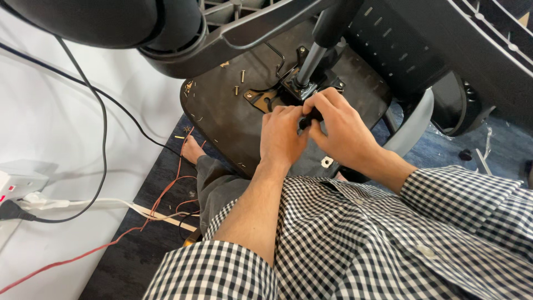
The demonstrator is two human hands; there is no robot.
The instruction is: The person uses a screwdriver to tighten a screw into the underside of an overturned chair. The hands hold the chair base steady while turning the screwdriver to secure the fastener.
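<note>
An office chair lies upturned, its dark seat underside (222,111) facing me. A black metal mounting plate (288,89) with the gas cylinder (311,61) rising from it sits on the underside. My left hand (282,136) and my right hand (338,130) meet just below the plate, both pinched on a small black part (308,118) that my fingers mostly hide. Two loose bolts (240,82) lie on the seat underside, up and left of my hands.
The chair base arm (239,33) and a large caster (111,22) hang overhead. Black cables (102,122), red wires (166,191) and a white power strip (22,189) lie at left. My bare foot (191,150) rests by the seat edge. The backrest (444,50) is at right.
</note>
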